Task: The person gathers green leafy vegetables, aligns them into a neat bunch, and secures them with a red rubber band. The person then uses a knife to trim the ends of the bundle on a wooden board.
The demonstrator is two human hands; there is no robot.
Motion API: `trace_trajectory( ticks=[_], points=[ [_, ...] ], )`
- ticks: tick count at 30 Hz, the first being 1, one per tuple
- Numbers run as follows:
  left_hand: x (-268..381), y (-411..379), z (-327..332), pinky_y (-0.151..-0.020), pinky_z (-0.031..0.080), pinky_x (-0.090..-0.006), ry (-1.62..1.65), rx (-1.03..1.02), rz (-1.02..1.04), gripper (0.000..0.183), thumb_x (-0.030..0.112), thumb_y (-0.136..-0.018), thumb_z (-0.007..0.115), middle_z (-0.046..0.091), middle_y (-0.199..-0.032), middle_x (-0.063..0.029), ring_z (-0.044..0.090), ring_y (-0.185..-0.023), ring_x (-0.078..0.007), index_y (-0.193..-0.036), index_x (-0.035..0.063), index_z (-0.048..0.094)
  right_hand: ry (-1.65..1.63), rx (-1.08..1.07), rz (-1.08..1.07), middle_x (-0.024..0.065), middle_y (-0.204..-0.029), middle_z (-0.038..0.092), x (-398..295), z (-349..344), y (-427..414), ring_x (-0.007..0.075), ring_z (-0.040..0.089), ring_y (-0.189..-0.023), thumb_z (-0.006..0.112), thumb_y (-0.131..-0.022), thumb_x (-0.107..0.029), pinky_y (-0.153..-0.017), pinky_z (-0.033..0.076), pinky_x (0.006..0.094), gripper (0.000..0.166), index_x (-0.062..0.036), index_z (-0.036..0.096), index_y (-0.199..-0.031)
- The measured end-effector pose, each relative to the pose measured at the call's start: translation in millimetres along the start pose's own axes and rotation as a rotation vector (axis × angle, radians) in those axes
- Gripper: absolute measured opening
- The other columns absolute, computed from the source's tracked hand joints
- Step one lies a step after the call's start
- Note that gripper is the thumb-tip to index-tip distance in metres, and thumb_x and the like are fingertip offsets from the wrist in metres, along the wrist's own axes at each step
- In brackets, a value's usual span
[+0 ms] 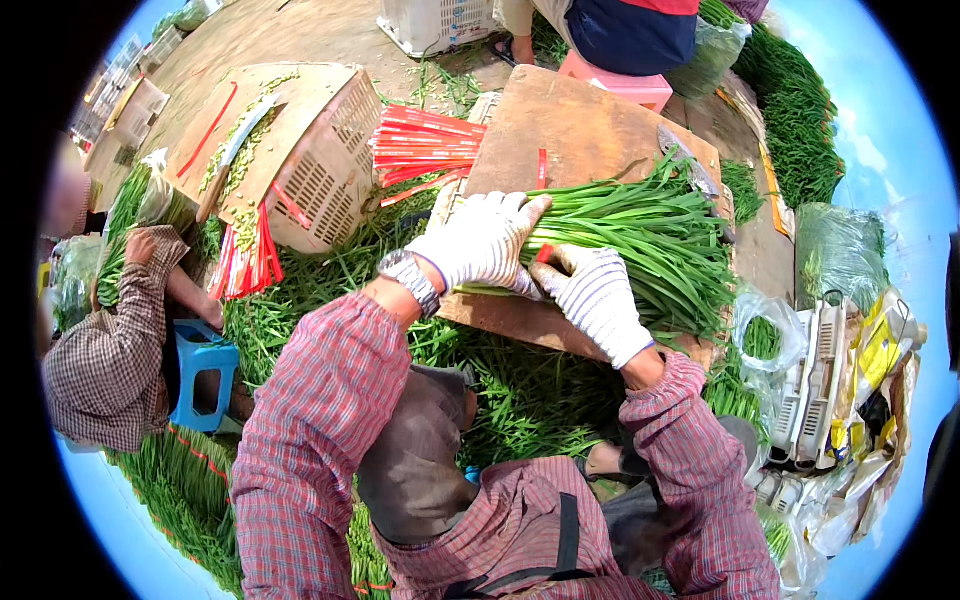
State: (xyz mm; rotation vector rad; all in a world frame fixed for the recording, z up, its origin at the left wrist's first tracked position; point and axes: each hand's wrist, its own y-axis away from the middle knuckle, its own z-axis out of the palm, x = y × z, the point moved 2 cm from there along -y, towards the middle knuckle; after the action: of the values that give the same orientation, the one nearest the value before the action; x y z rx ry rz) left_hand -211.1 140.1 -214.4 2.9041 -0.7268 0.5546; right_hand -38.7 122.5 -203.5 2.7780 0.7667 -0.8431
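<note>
A bunch of long green leaves, likely Chinese chives [637, 240], lies across a wooden board [570, 120]. My left hand [480, 240], in a white knitted glove, is closed around the pale stem end of the bunch. On the near side of the bunch, my gloved right hand [589, 296] pinches a red tie strip [545, 253] between thumb and fingers. Another red strip [541, 169] lies on the board just beyond the stems. A knife with a broad blade [686, 161] rests at the board's right, partly under the leaf tips. A fan of red strips [427, 142] sits at the board's left edge.
A second board [255, 97] on a plastic crate [330, 172] holds a knife [244, 142] and trimmings. A co-worker [112, 360] sits at left by a blue stool [202, 375]; another person [630, 34] sits beyond my board. Loose leaves cover the ground; crates [814, 382] and bags stand at right.
</note>
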Motion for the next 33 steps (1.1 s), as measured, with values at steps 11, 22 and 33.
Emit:
trace_trajectory(
  ticks=[11, 22, 33],
  points=[
    [7, -11, -13, -0.116, 0.031, -0.0483, -0.144, -0.032, -0.032, 0.106, 0.055, -0.058, 0.088, 0.047, -0.143, -0.0259, 0.042, -0.136, -0.0416, -0.137, -0.0041, 0.05, 0.337, -0.205, 0.206, 0.0205, -0.108, 0.072, 72, -19, -169, 0.0341, 0.069, -0.104, 0.066, -0.083, -0.058, -0.092, 0.051, 0.0453, 0.058, -0.0059, 0.076, -0.106],
    [3, -24, -34, -0.098, 0.047, -0.0435, -0.046, -0.253, -0.215, 0.107, 0.059, -0.058, 0.088, 0.064, -0.118, -0.0232, 0.062, -0.112, -0.0377, -0.134, -0.0042, 0.048, 0.048, -0.226, 0.017, 0.0158, -0.081, 0.073, 62, -15, -181, 0.0324, 0.07, -0.075, 0.064, -0.087, -0.037, -0.075, 0.055, 0.04, 0.037, -0.0047, 0.076, -0.101],
    [49, 30, 6, -0.098, 0.041, -0.045, -0.239, 0.182, -0.099, 0.099, 0.035, -0.056, 0.091, 0.056, -0.117, -0.0157, 0.055, -0.113, -0.0322, -0.135, -0.0023, 0.043, -0.104, -0.042, -0.09, 0.021, -0.088, 0.072, 16, -49, -142, 0.0312, 0.072, -0.082, 0.065, -0.086, -0.039, -0.078, 0.054, 0.0399, 0.043, -0.0015, 0.075, -0.104]
  ],
)
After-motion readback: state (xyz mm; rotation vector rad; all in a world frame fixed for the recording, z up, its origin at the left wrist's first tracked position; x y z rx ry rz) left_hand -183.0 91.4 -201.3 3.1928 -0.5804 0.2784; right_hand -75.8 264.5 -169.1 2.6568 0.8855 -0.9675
